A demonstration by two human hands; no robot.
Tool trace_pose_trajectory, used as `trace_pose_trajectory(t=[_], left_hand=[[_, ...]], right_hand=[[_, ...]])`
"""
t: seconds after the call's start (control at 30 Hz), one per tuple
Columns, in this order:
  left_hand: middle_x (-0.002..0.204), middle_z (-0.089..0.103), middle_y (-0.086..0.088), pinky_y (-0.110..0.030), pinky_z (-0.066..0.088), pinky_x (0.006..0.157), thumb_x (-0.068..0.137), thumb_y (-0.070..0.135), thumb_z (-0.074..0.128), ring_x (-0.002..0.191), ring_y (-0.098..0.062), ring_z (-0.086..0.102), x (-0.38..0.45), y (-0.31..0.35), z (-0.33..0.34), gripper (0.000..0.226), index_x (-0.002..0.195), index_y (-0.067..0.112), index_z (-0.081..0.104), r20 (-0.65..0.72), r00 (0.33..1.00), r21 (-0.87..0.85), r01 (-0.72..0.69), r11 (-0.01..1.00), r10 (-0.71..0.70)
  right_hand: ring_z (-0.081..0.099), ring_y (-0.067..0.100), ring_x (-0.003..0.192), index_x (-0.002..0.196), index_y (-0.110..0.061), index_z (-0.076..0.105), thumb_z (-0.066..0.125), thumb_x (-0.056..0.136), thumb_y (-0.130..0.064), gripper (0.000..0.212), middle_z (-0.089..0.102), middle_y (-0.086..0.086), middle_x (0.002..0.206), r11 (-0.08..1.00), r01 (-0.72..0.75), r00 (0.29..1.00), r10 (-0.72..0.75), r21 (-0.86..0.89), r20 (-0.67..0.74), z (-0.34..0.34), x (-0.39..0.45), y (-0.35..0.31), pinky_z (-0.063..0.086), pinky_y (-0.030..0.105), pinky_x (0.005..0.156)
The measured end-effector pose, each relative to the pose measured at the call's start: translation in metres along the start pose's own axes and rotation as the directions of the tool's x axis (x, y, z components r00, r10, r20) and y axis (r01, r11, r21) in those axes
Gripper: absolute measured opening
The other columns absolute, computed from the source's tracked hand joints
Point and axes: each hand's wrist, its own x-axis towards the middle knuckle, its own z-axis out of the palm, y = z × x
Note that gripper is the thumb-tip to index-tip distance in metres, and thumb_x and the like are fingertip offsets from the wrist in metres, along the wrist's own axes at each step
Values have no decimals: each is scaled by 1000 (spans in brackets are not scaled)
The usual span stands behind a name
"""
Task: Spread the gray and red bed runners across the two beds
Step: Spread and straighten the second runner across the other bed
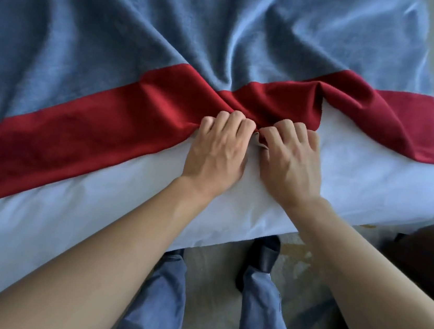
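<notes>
Left hand (216, 148) and right hand (291, 160) side by side, fingers curled, both gripping near edge of red band (83, 134) at bed's foot. Band: soft, napped, bunched into folds at grip. Gray runner (118, 21) beyond: fuzzy, rumpled, joined along band. Smooth white sheet (358, 181) beneath.

Bedside floor and a dark seat

A worn grey-beige floor (222, 288) with yellowish stains runs beneath; a dark brown rounded seat (429, 253) stands at right.
</notes>
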Motion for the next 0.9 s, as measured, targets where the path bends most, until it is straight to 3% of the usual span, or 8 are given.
trace_pose_trajectory(t=[0.13, 0.27, 0.37, 0.47, 0.57, 0.67, 0.9], left_hand=[[102, 56, -1, -38, 36, 76, 82, 18, 60, 94, -26, 53, 21, 23, 7, 22, 104, 20, 57, -2, 1000, 58, 7, 998, -7], [91, 57, -3, -40, 37, 75, 83, 16, 60, 89, -28, 54, 40, 51, 13, 8, 89, 19, 56, -6, 1000, 102, 22, 995, -22], [88, 56, -4, -40, 38, 74, 85, 18, 56, 85, -29, 54, 53, 69, 18, 6, 91, 18, 57, -51, 997, 71, 64, 995, -60], [90, 56, -5, -40, 39, 72, 89, 13, 51, 84, -29, 53, 66, 84, 21, 11, 96, 17, 59, -63, 993, 9, 101, 995, -100], [90, 56, -7, -42, 42, 71, 88, 6, 46, 85, -31, 53, 79, 93, 24, 19, 96, 15, 60, -21, 996, -2, 91, 996, -91], [85, 57, -8, -43, 44, 71, 83, 2, 49, 82, -32, 54, 88, 100, 28, 17, 90, 14, 60, -23, 994, -16, 109, 994, -110], [80, 54, -6, -41, 41, 67, 80, 0, 51, 76, -30, 51, 97, 122, 38, 17, 84, 14, 57, -28, 998, -71, 56, 996, -58]], right_hand=[[50, 29, 78, 88, -15, 63, 57, 82, -8, 11, 56, 5, 85, 999, 48, 999, -47, 26, -4, -2, 4, 25, 33, 39, 76], [52, 31, 80, 82, -15, 63, 54, 87, -10, 11, 59, 5, 86, 992, 116, 992, -117, 40, 35, -12, 8, 60, 34, 40, 77], [55, 29, 84, 90, -15, 66, 54, 89, -10, 12, 62, 5, 94, 984, 150, 988, -146, 96, -45, -22, 13, 81, 36, 41, 78], [52, 25, 95, 104, -19, 67, 58, 87, -9, 22, 61, 4, 105, 989, 95, 984, -76, 117, -159, -30, 22, 107, 37, 39, 85], [52, 29, 97, 116, -16, 63, 59, 85, -11, 32, 59, 7, 111, 997, 26, 999, -24, 73, -32, -28, 26, 135, 37, 40, 80], [55, 34, 89, 106, -14, 65, 60, 87, -10, 20, 61, 10, 100, 1000, 3, 996, -5, 28, 86, -19, 22, 157, 38, 44, 69], [52, 34, 84, 92, -17, 62, 55, 83, -9, 14, 59, 9, 89, 987, -158, 987, 158, -6, 15, -16, 23, 212, 34, 44, 67]])
